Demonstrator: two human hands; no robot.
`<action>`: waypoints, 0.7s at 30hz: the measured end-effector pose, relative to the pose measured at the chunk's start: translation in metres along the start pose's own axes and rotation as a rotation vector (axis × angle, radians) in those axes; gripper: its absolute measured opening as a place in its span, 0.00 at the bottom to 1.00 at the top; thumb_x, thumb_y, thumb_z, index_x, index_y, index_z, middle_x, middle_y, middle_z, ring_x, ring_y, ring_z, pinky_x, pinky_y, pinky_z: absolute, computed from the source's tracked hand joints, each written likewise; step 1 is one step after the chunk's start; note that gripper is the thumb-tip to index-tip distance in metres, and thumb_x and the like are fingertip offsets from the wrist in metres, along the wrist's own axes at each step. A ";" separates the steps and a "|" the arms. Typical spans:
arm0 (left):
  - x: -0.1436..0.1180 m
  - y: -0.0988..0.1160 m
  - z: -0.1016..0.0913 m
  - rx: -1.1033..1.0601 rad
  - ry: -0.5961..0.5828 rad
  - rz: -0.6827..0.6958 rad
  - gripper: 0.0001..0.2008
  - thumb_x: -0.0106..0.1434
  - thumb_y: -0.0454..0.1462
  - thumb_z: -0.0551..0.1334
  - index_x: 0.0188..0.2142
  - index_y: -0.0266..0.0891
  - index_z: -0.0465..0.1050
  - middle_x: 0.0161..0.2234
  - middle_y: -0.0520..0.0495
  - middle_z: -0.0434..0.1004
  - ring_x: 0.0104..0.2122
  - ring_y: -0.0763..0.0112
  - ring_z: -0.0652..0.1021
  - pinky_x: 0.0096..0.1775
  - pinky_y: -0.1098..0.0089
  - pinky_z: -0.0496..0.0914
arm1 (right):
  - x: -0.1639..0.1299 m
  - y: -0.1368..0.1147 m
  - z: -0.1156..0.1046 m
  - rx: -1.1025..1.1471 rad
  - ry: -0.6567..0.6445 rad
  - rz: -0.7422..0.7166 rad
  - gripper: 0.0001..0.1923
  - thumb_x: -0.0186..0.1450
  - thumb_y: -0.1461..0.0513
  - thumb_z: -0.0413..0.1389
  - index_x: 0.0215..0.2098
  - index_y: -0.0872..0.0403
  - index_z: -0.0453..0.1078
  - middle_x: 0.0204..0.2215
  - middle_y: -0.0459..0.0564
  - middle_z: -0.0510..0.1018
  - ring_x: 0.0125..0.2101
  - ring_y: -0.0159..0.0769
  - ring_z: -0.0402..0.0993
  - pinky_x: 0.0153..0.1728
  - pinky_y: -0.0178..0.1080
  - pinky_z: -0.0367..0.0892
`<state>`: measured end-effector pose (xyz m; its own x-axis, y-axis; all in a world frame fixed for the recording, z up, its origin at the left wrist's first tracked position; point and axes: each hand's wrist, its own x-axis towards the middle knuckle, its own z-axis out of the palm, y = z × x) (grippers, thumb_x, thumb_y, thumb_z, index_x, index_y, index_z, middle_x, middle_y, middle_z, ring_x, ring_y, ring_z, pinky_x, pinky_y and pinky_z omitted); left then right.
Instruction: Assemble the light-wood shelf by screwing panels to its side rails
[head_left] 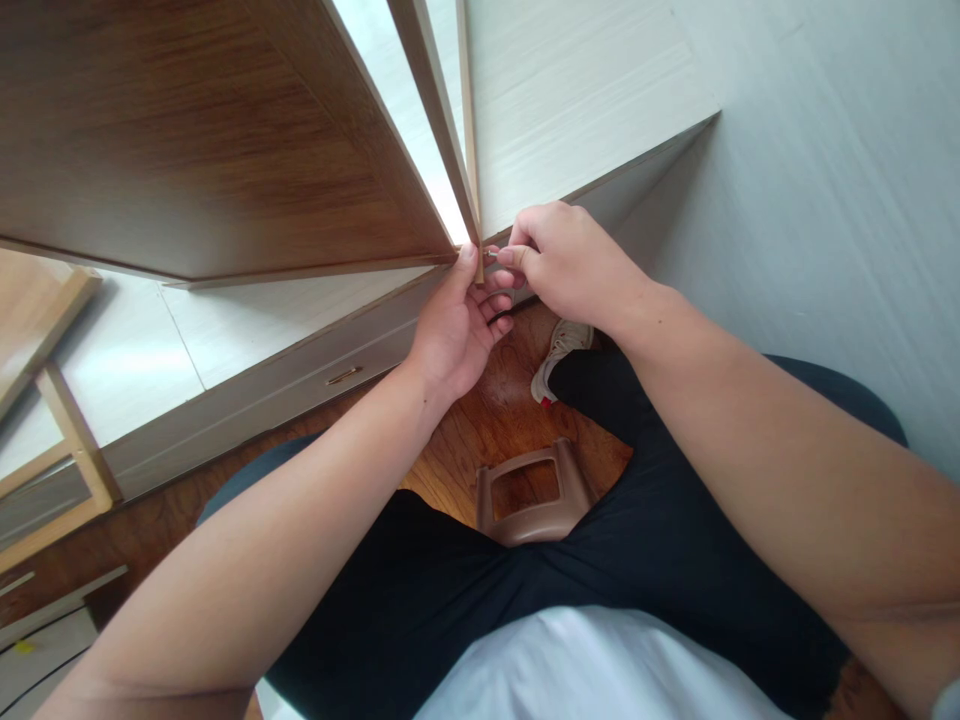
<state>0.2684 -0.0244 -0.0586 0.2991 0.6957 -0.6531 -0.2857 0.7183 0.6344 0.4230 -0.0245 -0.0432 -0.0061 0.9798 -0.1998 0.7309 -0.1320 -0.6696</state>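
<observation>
The thumb and fingers of my left hand (457,335) close around the near end of a narrow wooden bar (439,110). Beside that bar stands a large brown wooden panel (240,140), its corner near my left thumb. My right hand (566,255) pinches a small metal screw (491,253) between thumb and forefinger. The screw points at the side of the bar's end. Whether its tip is inside the wood is too small to tell.
The wooden pieces rest on a pale ledge (592,90) with a drawer handle (344,376) on its front. A wooden frame (82,440) leans at the left. A brown plastic stool (525,520) shows between my legs. A pale wall (840,200) stands at the right.
</observation>
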 end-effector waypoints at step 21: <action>-0.001 0.001 0.002 -0.010 0.011 -0.007 0.20 0.70 0.57 0.64 0.41 0.43 0.78 0.26 0.54 0.79 0.24 0.78 0.77 0.26 0.76 0.66 | 0.001 0.004 0.001 0.017 -0.016 -0.019 0.17 0.73 0.57 0.57 0.26 0.51 0.68 0.25 0.51 0.78 0.29 0.40 0.71 0.33 0.42 0.60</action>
<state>0.2692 -0.0244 -0.0564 0.2914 0.6908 -0.6617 -0.2926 0.7230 0.6259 0.4250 -0.0242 -0.0468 -0.0314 0.9797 -0.1982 0.7185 -0.1157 -0.6858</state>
